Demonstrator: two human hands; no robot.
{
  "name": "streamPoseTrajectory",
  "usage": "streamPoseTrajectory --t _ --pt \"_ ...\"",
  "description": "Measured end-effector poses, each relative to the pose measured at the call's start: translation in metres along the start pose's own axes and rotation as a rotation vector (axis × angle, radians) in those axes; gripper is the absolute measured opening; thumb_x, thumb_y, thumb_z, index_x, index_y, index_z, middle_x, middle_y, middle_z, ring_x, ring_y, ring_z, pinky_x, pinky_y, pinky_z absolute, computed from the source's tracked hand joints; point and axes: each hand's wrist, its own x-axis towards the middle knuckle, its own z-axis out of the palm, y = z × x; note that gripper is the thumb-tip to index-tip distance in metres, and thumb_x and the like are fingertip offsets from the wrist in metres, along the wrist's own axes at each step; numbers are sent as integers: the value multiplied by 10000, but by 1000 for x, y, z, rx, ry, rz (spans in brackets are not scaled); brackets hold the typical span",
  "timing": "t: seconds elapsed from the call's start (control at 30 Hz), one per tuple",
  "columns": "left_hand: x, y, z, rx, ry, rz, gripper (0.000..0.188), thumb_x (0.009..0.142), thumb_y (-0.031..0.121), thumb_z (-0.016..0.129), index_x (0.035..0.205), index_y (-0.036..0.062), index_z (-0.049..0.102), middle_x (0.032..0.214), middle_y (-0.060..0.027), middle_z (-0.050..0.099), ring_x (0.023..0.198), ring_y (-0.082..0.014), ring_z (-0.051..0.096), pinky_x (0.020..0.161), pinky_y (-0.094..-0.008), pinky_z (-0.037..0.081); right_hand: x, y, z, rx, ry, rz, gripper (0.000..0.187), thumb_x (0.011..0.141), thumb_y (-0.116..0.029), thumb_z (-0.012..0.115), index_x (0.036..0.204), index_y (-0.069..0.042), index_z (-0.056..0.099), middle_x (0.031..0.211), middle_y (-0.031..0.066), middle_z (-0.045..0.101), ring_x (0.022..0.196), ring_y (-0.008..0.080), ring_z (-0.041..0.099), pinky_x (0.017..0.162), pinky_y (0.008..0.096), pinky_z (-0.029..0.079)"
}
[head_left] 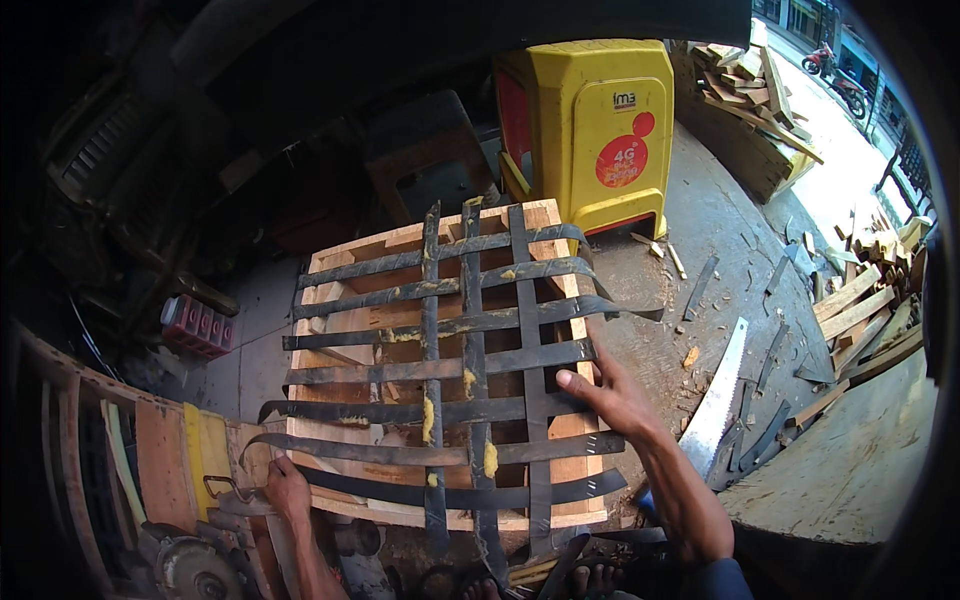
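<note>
A pale wooden frame (578, 517) lies in front of me, tilted slightly. Dark rubber straps (375, 373) cross it in a woven lattice, with loose ends past the left and right sides. Bits of yellow foam (490, 459) cling to several straps. My left hand (288, 488) is closed at the near left corner of the frame, its fingertips partly hidden. On the right side, my right hand (612, 395) grips the frame's edge, thumb on top beside a strap end and fingers reaching along the outer side.
A handsaw (716, 400) lies on the floor to the right, among rubber strips (701, 289) and wood chips. Beyond the frame stands a yellow plastic stool (620, 120). Scrap wood (855, 300) is piled at right. A power tool with a round disc (205, 575) sits at lower left.
</note>
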Motion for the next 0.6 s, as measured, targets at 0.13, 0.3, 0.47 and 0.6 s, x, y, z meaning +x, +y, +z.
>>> streamPoseTrajectory --t 0.13,0.3,0.47,0.6 --pt "-31 23 -8 127 3 -99 715 1029 549 332 1220 -85 602 1149 -362 642 1108 -541 590 977 -564 434 34 0 -23 -65 -22 5 855 954 -391 689 1581 -15 247 1501 208 466 1354 269 479 1101 387 404" --pt "-120 20 -38 75 20 -35 545 1009 408 466 966 -82 699 935 -341 676 960 -515 641 865 -564 472 28 15 -53 -45 41 -26 783 963 -350 683 1561 -12 307 1503 170 467 1353 253 465 1119 354 373" --pt "-187 7 -76 -27 -303 -314 468 1033 429 460 1246 34 594 1274 -288 582 1211 -424 564 1014 -522 441 22 -13 -64 -368 58 48 836 924 -391 719 1545 13 331 1535 175 439 1388 260 434 1165 364 314" --pt "-195 2 -89 -92 -255 -327 475 1039 420 451 1283 24 548 1315 -287 553 1237 -423 549 1024 -523 441 57 -13 -28 -181 -271 -80 792 937 -323 710 1541 18 328 1564 205 398 1454 309 369 1195 347 266"
